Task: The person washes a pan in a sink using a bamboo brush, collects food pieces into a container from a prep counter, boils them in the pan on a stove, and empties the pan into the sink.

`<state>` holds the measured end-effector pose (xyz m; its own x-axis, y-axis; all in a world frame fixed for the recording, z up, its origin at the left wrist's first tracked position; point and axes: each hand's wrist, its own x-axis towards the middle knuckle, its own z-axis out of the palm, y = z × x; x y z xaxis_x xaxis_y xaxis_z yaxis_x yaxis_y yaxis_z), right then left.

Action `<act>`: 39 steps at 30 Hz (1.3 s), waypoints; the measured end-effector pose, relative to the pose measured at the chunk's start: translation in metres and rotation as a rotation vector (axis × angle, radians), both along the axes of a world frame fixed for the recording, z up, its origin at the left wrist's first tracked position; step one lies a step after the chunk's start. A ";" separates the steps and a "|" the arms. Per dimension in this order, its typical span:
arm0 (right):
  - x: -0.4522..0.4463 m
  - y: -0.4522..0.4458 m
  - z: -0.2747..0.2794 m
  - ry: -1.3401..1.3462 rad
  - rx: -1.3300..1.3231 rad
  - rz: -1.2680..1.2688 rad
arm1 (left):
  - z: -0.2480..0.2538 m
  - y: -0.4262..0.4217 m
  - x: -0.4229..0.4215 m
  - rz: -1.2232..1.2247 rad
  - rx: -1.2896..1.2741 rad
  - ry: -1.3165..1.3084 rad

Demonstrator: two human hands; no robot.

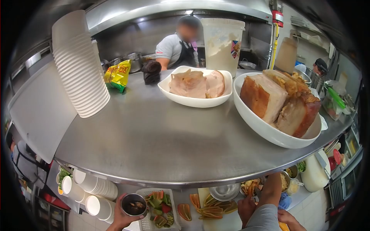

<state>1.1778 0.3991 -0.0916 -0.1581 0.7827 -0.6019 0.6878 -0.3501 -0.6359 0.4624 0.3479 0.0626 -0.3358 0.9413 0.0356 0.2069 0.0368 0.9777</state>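
My left hand (122, 220) is closed around a small round cup (133, 204) with a dark inside and brown food pieces in it. To its right stands a white perforated basket (144, 224) of cut green and red peppers. A bare forearm (271, 190) in a grey sleeve (266, 220), apparently my right one, reaches forward; the metal shelf's edge hides its hand. Beside it, a closed hand (246, 210) and another hand (290, 219) near something yellow-orange seem to be a co-worker's, though I cannot tell for sure. Halved peppers (216, 206) lie on a cutting board.
Stacked white cups (81, 65), a yellow packet (117, 75), bowls of cooked meat (194, 101) (281, 140) and a tall plastic tub (222, 48) stand on the metal shelf (162, 138). A person (178, 48) works behind it. Below are more cup stacks (98, 184) and a metal bowl (224, 191).
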 end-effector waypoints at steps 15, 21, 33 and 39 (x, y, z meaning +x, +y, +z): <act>0.015 0.000 -0.007 0.047 -0.024 0.024 | -0.001 -0.007 0.004 -0.003 -0.006 0.046; 0.003 -0.004 -0.007 -0.096 0.102 -0.080 | -0.004 -0.008 -0.001 -0.005 0.001 0.081; -0.038 -0.034 0.092 0.053 -0.076 -0.116 | 0.005 0.015 0.009 -0.077 0.042 0.128; 0.011 -0.045 0.067 0.150 -0.198 -0.096 | 0.011 0.050 0.036 -0.258 0.098 0.055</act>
<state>1.1885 0.3537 -0.0242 -0.1881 0.6679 -0.7201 0.5490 -0.5365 -0.6409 0.4984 0.3982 0.0731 -0.0803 0.9865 0.1425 0.2498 -0.1185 0.9610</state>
